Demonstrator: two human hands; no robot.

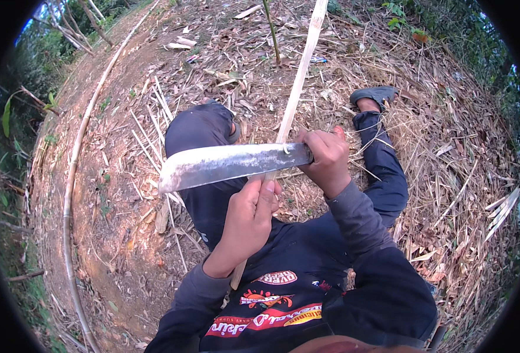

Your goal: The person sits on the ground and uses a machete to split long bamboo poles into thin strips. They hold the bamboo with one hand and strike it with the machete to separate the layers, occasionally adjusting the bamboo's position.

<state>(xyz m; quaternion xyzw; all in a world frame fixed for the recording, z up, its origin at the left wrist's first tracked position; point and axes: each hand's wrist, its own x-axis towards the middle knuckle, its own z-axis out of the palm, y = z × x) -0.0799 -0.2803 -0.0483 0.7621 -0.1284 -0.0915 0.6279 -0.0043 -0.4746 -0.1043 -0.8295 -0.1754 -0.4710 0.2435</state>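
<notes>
My right hand (329, 160) is closed around the handle of a machete (230, 163), whose broad, worn blade points left across my lap. Under the blade runs a long pale strip of split wood or bamboo (298, 82), from the top of the view down toward my body. My left hand (253, 212) pinches this strip just below the blade, thumb on top. The blade lies across the strip, and a small curl of shaving shows at its upper edge. Most of the machete's handle is hidden in my right fist.
My bent legs in dark trousers frame the work, with a shoe (374, 95) at the upper right. Several thin pale strips (149, 144) lie left of my knee. A long pole (74, 170) curves along the left. Dry leaves and shavings cover the sloping ground; a thin stem (271, 32) stands ahead.
</notes>
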